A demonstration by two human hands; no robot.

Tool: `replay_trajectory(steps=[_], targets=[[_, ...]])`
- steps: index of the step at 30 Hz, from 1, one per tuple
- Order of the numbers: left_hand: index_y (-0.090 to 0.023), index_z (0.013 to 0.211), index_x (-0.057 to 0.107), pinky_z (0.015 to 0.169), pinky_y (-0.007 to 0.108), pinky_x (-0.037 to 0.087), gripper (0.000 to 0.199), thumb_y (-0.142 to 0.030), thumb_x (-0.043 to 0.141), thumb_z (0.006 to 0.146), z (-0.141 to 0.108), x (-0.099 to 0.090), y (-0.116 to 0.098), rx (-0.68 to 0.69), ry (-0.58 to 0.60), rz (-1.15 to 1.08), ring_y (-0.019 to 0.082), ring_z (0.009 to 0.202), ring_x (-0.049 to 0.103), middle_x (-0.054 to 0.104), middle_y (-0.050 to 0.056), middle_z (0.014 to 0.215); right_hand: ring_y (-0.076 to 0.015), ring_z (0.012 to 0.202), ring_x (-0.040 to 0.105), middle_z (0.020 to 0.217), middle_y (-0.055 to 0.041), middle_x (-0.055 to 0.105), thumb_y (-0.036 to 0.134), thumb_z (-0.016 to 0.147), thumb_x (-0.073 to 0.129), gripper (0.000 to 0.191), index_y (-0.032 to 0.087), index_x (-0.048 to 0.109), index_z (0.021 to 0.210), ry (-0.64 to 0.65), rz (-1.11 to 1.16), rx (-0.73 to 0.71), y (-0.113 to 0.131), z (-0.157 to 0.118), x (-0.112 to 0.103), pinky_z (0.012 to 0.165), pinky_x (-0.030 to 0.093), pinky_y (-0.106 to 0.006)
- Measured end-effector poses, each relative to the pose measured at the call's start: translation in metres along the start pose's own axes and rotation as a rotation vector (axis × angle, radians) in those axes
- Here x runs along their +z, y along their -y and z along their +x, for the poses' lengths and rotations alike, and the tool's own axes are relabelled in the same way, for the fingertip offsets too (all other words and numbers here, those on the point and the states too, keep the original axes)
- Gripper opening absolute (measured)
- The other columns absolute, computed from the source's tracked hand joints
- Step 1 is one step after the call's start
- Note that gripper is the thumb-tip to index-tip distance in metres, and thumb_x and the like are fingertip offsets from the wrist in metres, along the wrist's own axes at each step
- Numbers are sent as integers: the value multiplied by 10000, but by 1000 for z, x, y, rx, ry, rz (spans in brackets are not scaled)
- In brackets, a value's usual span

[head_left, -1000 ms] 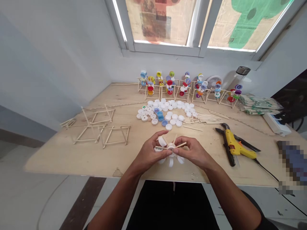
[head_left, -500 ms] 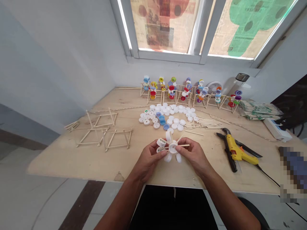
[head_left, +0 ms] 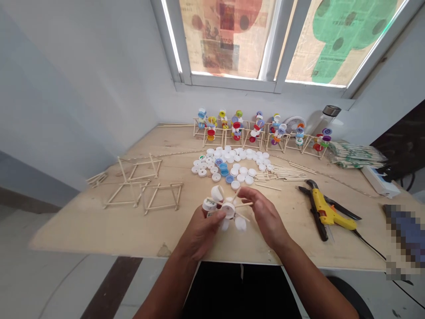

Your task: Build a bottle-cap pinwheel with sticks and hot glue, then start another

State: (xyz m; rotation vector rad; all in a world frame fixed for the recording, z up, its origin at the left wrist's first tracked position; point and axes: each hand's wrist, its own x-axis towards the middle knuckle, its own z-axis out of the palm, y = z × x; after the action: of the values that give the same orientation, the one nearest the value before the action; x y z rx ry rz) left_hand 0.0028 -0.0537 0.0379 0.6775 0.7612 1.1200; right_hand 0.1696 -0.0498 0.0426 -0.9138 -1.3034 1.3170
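My left hand [head_left: 202, 231] is closed on a wheel made of white bottle caps and wooden sticks [head_left: 228, 211], held above the table's front part. Its thumb presses by the central cap, from which the sticks spread outward. White caps sit around the hub, some with green print. My right hand [head_left: 268, 217] is beside the wheel, fingers stretched out and apart; one stick's tip comes close to it, and I cannot tell if they touch. Just beyond lie many loose white bottle caps [head_left: 243, 171], with a few blue ones [head_left: 223, 168] among them.
Square stick frames [head_left: 162, 197] stand at left. A pile of sticks [head_left: 287, 173] lies right of the caps. A yellow glue gun [head_left: 327, 210] rests at right. Along the back stand colourful cap wheels on stick frames [head_left: 236, 130], a small fan [head_left: 295, 124] and a bottle [head_left: 327, 118].
My right hand has let go of the cap wheel and opened, moving slightly right. The wheel has shifted left and tilted in my left hand.
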Motion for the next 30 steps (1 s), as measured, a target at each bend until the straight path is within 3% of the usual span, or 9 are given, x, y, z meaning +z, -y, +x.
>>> replay_trajectory(steps=[4, 9, 12, 15, 19, 21, 25, 28, 30], targets=[[-197, 902, 657, 737, 348, 496, 455, -397, 823, 529, -11, 14, -8, -8, 53, -146, 252, 835, 648, 687, 57, 830, -249, 1138, 530, 1213, -77, 606, 639, 877, 317, 553, 254, 582, 1173, 52, 371, 158, -3, 3, 20, 926, 409, -391], [-201, 871, 666, 691, 319, 525, 419, -394, 824, 533, -12, 9, -25, 50, -16, -195, 232, 809, 657, 704, 53, 858, -172, 661, 597, 748, -57, 668, 658, 874, 318, 588, 193, 655, 998, 214, 321, 324, -15, -9, 41, 607, 430, -281], [-185, 871, 678, 729, 287, 527, 384, -354, 819, 557, -8, -6, -32, 146, -83, -214, 200, 820, 654, 710, 44, 885, -75, 414, 382, 513, 23, 541, 553, 839, 534, 425, 158, 687, 874, 346, 76, 400, -5, -29, 20, 442, 272, -210], [-185, 893, 682, 767, 301, 528, 358, -340, 803, 595, -4, -16, -29, 150, -121, -248, 205, 855, 654, 713, 41, 890, -61, 394, 325, 448, 58, 442, 475, 828, 600, 320, 170, 693, 794, 399, -24, 386, 21, -51, -22, 428, 219, -213], [-168, 845, 689, 764, 300, 527, 301, -300, 806, 600, 3, -18, -16, 102, -114, -297, 204, 855, 658, 713, 51, 874, -64, 375, 182, 361, 97, 262, 483, 829, 594, 292, 221, 670, 726, 56, 117, 218, 51, -63, -68, 443, 216, -230], [-157, 844, 692, 717, 275, 528, 303, -282, 809, 595, 8, -17, -10, 91, -103, -313, 188, 814, 659, 713, 56, 867, -82, 404, 231, 371, 82, 297, 459, 817, 616, 260, 217, 657, 733, -119, 134, 136, 50, -54, -74, 464, 257, -243], [-146, 832, 691, 729, 266, 534, 268, -245, 800, 609, 12, -17, 0, 81, -118, -343, 164, 779, 654, 705, 45, 854, -80, 454, 359, 503, 40, 478, 384, 768, 687, 191, 196, 680, 798, -287, 168, 129, 36, -16, -68, 451, 284, -230], [-153, 851, 688, 776, 281, 533, 260, -234, 787, 625, 7, -21, 2, 68, -132, -338, 172, 812, 654, 696, 43, 858, -68, 466, 430, 557, 55, 539, 351, 729, 718, 117, 241, 682, 745, -459, 320, -113, 48, 5, -80, 466, 358, -228], [-170, 878, 685, 793, 314, 535, 295, -260, 790, 618, 0, -28, -1, 66, -132, -315, 193, 835, 654, 694, 50, 893, -70, 524, 523, 693, 62, 657, 293, 738, 693, 59, 283, 676, 683, -643, 367, -352, 70, 5, -103, 492, 397, -249]])
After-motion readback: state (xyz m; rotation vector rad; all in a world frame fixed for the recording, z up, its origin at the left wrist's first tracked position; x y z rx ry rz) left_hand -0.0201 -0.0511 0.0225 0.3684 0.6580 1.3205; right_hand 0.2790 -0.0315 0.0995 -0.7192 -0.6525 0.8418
